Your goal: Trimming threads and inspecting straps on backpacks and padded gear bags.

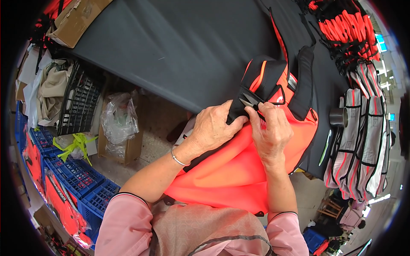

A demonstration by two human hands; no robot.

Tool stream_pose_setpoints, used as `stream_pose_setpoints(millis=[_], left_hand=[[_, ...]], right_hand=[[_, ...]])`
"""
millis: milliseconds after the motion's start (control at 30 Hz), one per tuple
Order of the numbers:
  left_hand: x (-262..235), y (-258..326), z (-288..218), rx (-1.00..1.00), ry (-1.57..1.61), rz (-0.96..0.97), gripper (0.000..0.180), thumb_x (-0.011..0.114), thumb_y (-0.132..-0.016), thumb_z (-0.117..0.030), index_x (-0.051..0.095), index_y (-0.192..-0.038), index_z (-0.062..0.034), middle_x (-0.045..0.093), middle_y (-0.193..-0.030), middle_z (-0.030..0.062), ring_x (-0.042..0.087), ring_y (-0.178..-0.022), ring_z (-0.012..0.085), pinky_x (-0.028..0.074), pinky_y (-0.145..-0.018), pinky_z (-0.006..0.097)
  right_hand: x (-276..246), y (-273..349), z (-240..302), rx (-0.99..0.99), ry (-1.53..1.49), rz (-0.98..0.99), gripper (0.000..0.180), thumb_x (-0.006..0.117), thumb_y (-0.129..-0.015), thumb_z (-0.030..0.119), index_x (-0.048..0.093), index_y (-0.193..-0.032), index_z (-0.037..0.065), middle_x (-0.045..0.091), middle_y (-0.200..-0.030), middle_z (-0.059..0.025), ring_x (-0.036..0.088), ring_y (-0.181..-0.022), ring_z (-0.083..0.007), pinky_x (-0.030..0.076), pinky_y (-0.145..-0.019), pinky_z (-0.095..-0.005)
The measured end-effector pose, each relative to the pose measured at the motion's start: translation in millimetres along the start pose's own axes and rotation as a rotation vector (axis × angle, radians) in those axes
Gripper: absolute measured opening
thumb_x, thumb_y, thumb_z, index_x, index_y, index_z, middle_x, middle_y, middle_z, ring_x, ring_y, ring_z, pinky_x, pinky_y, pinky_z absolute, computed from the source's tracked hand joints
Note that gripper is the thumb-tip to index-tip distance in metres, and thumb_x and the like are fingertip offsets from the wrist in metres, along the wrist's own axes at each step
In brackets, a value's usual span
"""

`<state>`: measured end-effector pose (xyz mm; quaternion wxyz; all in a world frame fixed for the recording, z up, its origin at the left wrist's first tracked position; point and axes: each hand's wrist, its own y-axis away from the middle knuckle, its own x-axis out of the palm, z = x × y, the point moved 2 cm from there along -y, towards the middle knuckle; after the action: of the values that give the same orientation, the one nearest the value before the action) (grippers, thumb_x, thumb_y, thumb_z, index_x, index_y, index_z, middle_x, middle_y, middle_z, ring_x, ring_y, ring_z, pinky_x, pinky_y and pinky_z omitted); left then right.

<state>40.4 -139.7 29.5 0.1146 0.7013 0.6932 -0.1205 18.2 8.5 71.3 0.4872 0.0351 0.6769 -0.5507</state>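
A bright orange-and-black backpack [222,170] lies over the table edge against my body, its black top and shoulder strap [304,81] spread on the table. My left hand [218,128] is closed, pinching the black fabric edge near the top of the bag. Beside it, my right hand [272,132] is curled around what look like small thread snips [247,102]. Their metal blades point left over the black fabric, and their grip is mostly hidden by my fingers. The two hands are close together at the seam.
A dark cloth covers the table [162,47]. Grey-and-black bag pieces [358,132] hang in a stack at the right, near a dark cylinder [338,117] and a light-green pen-like item [325,147]. At the left are a cardboard box [79,21], a black crate [79,100] and blue crates [74,173].
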Motion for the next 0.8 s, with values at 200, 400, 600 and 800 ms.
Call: stream_pose_setpoints(millis=[200, 400, 600, 800], left_hand=[[1, 0, 7, -0.047, 0.123, 0.051, 0.028, 0.069, -0.087, -0.020, 0.065, -0.106, -0.0009, 0.067, -0.073, 0.0100, 0.062, -0.067, 0.0147, 0.052, -0.068, 0.033], [0, -1, 3, -0.103, 0.146, 0.084, 0.028, 0.069, -0.088, -0.019, 0.065, -0.109, -0.0007, 0.068, -0.077, 0.0087, 0.059, -0.073, 0.0103, 0.052, -0.073, 0.031], [2, 1, 5, -0.052, 0.139, 0.020, 0.026, 0.070, -0.087, -0.018, 0.067, -0.107, -0.0016, 0.068, -0.074, 0.0095, 0.063, -0.068, 0.0125, 0.051, -0.068, 0.031], [3, 1, 1, -0.032, 0.082, -0.017, 0.023, 0.070, -0.087, -0.018, 0.066, -0.103, -0.0023, 0.063, -0.066, 0.0116, 0.061, -0.059, 0.0204, 0.050, -0.061, 0.035]], right_hand=[[4, 5, 5, -0.070, 0.063, -0.026, 0.026, 0.086, -0.072, 0.015, 0.067, -0.087, 0.006, 0.066, -0.080, -0.0050, 0.065, -0.070, -0.0200, 0.053, -0.062, -0.0313], [4, 5, 5, 0.241, -0.334, 0.041, 0.026, 0.085, -0.075, 0.008, 0.064, -0.090, 0.004, 0.066, -0.079, -0.0050, 0.062, -0.067, -0.0142, 0.050, -0.060, -0.0251], [-9, 0, -9, 0.596, -0.640, 0.125, 0.021, 0.083, -0.080, 0.006, 0.064, -0.089, 0.000, 0.064, -0.074, -0.0042, 0.059, -0.064, -0.0080, 0.049, -0.057, -0.0229], [-11, -3, -6, 0.330, -0.317, 0.232, 0.024, 0.084, -0.077, 0.012, 0.064, -0.086, 0.003, 0.067, -0.074, -0.0077, 0.064, -0.062, -0.0184, 0.051, -0.054, -0.0290]])
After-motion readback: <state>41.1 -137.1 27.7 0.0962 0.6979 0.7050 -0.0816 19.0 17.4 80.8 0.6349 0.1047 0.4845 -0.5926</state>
